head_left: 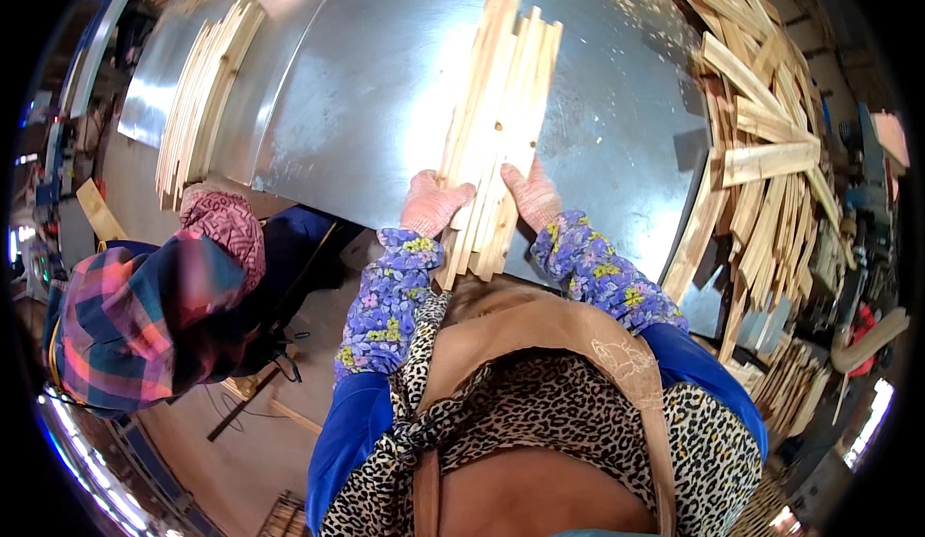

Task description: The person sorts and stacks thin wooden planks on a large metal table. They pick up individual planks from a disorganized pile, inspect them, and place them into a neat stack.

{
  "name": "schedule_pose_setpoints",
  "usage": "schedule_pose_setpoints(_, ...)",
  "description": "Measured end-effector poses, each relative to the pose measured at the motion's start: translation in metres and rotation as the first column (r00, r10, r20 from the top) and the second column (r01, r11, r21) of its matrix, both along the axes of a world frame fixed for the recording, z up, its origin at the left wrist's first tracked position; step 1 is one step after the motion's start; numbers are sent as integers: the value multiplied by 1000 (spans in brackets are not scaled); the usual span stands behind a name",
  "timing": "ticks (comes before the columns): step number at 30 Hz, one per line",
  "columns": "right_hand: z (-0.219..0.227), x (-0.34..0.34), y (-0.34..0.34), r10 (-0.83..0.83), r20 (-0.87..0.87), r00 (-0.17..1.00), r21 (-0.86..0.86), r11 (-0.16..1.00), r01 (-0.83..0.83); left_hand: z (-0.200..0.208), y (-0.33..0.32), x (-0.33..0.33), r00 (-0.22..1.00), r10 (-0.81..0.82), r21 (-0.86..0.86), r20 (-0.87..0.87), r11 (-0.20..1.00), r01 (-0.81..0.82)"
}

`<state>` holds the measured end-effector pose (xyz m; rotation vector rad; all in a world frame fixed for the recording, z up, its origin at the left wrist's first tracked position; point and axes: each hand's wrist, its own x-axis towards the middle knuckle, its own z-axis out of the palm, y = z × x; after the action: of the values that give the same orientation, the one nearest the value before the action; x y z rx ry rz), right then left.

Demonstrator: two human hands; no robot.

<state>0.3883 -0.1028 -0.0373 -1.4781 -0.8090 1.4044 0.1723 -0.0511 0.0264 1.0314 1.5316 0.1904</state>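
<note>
Nearest us: leopard-print garment [713,460], then our floral sleeves [385,296] reaching in over the near edge of the metal-topped table [356,113].

Left hand [434,205] is clamped on the left side of the bundle of wooden slats [501,123], thumb across the top. Right hand [535,195] grips the right side, thumb on the wood. Fingers underneath hidden, can't tell how they sit.

Bundle runs from the near edge toward the far edge; near and far ends both staggered, a couple of dark knots mid-length.

Off the near left corner: co-worker in a plaid shirt [140,320]. Second slat stack [207,104] lies left of the tabletop seam.

Along the right edge: heap of loose slats [771,166], crossed at all angles. Wood chips [655,17] scattered by the far right corner.
</note>
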Motion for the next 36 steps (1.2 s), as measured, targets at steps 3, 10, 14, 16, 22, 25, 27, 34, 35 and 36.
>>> schedule_pose_setpoints(3,-7,13,18,-58,-49,997,38,997,60,29,-15,3,883,-6,266,-469,953,147)
schedule_pose_setpoints(10,-13,26,16,-25,147,989,-5,1000,26,7,-21,-32,677,-58,239,-734,910,337)
schedule_pose_setpoints(14,13,18,17,8,10,1000,44,999,-9,-30,-26,-66,956,74,206,-284,978,-14)
schedule_pose_setpoints(16,11,20,18,24,77,997,57,998,-29,-29,-30,-67,945,169,267,-281,959,-93)
schedule_pose_setpoints(22,32,11,20,38,231,972,-25,999,-33,-19,-32,-77,930,253,426,-267,896,-121)
schedule_pose_setpoints(25,17,8,24,37,241,970,-6,999,-36,-10,-32,-83,940,283,404,-193,895,-187)
schedule_pose_setpoints(27,13,4,26,49,242,969,-12,999,-47,-17,-32,-92,936,328,379,-132,889,-258)
schedule_pose_setpoints(34,5,-8,36,145,351,925,-33,989,-143,-13,-29,-131,903,411,451,-122,834,-319)
schedule_pose_setpoints(35,11,-12,36,162,337,928,-26,986,-162,-12,-31,-134,898,422,457,-121,827,-327)
schedule_pose_setpoints(36,16,-15,38,148,254,956,34,986,-162,-2,-29,-134,897,421,455,-137,831,-321)
